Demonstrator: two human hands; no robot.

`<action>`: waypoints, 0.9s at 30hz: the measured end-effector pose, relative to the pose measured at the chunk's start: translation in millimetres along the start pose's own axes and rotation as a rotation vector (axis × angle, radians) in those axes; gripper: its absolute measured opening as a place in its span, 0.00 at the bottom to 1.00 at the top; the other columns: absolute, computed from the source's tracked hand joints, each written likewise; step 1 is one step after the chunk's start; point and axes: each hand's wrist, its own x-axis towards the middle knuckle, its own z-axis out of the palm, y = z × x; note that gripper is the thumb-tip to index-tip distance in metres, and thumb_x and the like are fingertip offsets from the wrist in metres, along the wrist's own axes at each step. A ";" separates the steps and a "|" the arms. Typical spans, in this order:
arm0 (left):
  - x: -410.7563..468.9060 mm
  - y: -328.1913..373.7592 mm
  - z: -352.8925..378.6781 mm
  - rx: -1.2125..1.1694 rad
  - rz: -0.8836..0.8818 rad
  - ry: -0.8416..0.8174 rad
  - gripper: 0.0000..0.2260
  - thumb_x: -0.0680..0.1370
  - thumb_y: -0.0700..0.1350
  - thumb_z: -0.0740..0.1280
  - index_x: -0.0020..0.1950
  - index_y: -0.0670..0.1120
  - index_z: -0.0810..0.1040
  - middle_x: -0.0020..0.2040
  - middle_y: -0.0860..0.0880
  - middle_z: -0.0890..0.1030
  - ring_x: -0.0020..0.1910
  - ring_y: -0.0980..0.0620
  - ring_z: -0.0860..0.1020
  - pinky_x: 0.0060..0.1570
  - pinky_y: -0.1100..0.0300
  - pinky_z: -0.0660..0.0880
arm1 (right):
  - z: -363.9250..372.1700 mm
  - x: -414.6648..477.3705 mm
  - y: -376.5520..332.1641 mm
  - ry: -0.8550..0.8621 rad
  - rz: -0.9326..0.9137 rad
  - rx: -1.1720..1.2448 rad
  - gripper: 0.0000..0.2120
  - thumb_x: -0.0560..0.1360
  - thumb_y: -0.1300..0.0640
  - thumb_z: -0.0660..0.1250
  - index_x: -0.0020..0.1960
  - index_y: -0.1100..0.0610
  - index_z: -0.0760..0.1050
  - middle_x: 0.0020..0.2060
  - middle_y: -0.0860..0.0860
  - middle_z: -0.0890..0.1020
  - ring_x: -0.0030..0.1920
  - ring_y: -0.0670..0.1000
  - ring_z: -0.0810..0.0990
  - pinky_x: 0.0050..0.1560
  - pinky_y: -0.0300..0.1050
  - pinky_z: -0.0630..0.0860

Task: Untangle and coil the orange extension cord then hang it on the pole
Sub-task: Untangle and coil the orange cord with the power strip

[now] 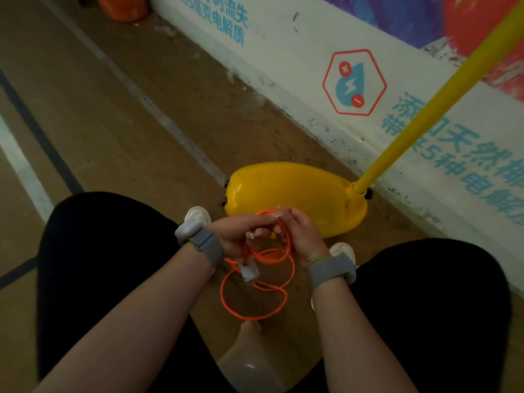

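Both forearms reach forward from the bottom edge between two black-clad knees [99, 251], each wrist wrapped in one of two grey straps [208, 245]. The left hand [236, 232] has its fingers curled round the orange cord [255, 296], and the right hand [299, 236] pinches the top of a loop, so the hands meet almost knuckle to knuckle. One thin, bright orange cord hangs from them in at least three loose, overlapping loops, above the brown floor [113, 123]. A single pale plug block [249, 272] dangles below the left hand. Two white shoes [197, 215] show beyond the wrists. Just past the hands sits one yellow base [289, 194], from which one yellow pole [433, 103] rises along the printed wall [283, 52].
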 end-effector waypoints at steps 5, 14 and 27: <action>-3.4 2.7 4.4 -0.016 0.026 -0.246 0.17 0.74 0.58 0.69 0.39 0.43 0.79 0.18 0.54 0.69 0.15 0.61 0.65 0.18 0.72 0.62 | 4.4 0.8 -0.8 0.022 -0.047 -0.058 0.14 0.72 0.44 0.64 0.42 0.55 0.74 0.30 0.48 0.77 0.31 0.44 0.73 0.34 0.39 0.70; -5.3 23.7 10.7 -0.341 0.235 -0.387 0.20 0.83 0.52 0.50 0.41 0.44 0.74 0.21 0.54 0.64 0.19 0.57 0.59 0.24 0.66 0.59 | 7.9 4.9 18.9 0.157 0.060 -0.074 0.36 0.66 0.31 0.63 0.40 0.67 0.75 0.35 0.65 0.75 0.40 0.54 0.74 0.43 0.50 0.69; -40.6 67.3 4.6 -0.386 0.824 -0.081 0.11 0.81 0.46 0.52 0.43 0.45 0.69 0.25 0.54 0.65 0.22 0.58 0.62 0.27 0.66 0.60 | -5.6 -7.5 37.5 0.295 0.147 -0.564 0.26 0.80 0.44 0.56 0.26 0.53 0.68 0.22 0.48 0.73 0.29 0.49 0.71 0.34 0.42 0.65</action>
